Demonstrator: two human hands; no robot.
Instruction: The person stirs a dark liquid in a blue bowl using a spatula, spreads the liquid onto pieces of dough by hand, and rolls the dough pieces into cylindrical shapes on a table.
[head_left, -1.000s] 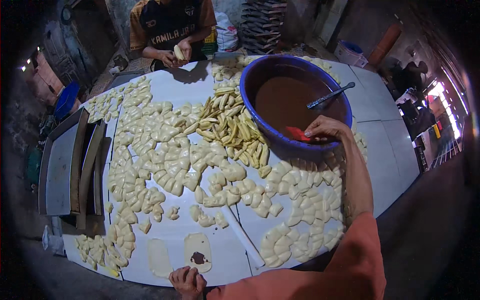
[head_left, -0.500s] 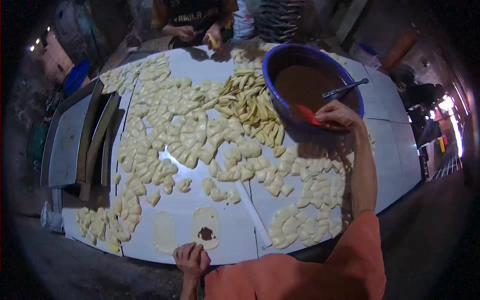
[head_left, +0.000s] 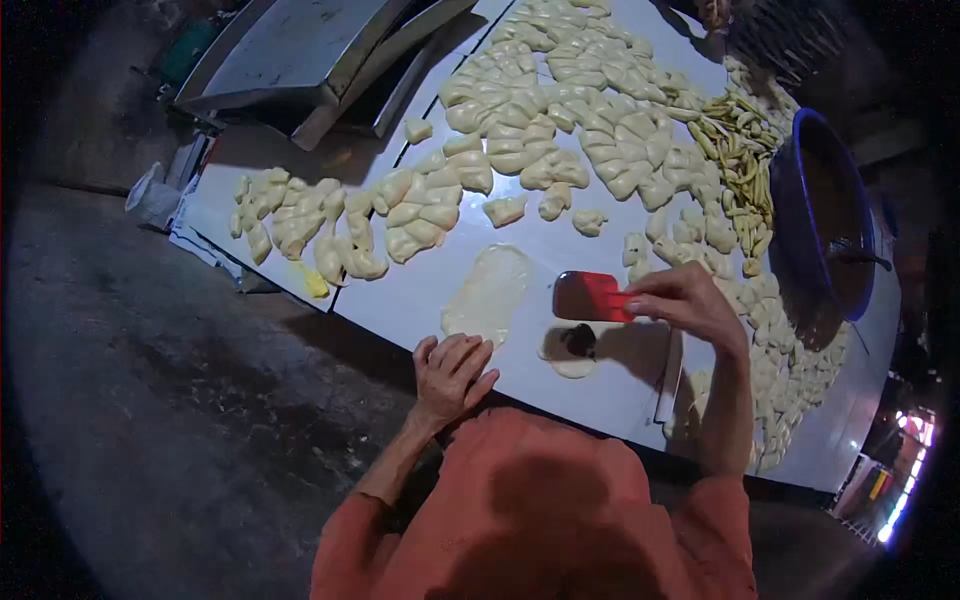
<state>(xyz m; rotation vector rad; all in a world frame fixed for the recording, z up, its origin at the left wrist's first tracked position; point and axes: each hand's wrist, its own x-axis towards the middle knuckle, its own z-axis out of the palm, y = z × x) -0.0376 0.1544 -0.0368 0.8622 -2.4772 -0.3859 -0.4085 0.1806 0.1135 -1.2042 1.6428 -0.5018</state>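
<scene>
My right hand [head_left: 683, 305] grips a red scraper [head_left: 610, 295] coated with brown paste, held over a flattened dough piece [head_left: 565, 365] bearing a dark brown blob [head_left: 577, 340]. My left hand [head_left: 452, 375] rests at the table's near edge, fingers apart and holding nothing, just below another flattened dough piece [head_left: 485, 280]. A white rod [head_left: 667, 385] lies right of the dough, partly behind my right hand and its shadow. Small, plump dough pieces [head_left: 630, 145] are spread in clusters across the white table [head_left: 385, 305].
A blue basin [head_left: 800, 170] of brown mixture with a dark utensil stands at right beside peeled, banana-like pieces [head_left: 740, 175]. Metal trays [head_left: 270, 60] sit at upper left, a white bag [head_left: 155, 200] off the left edge. A person's hand [head_left: 715, 15] shows at the top edge.
My right hand has lifted the red scraper out of the basin and moved it left over the flattened dough. The view has swung down and left, shifting the table rightward in the picture.
</scene>
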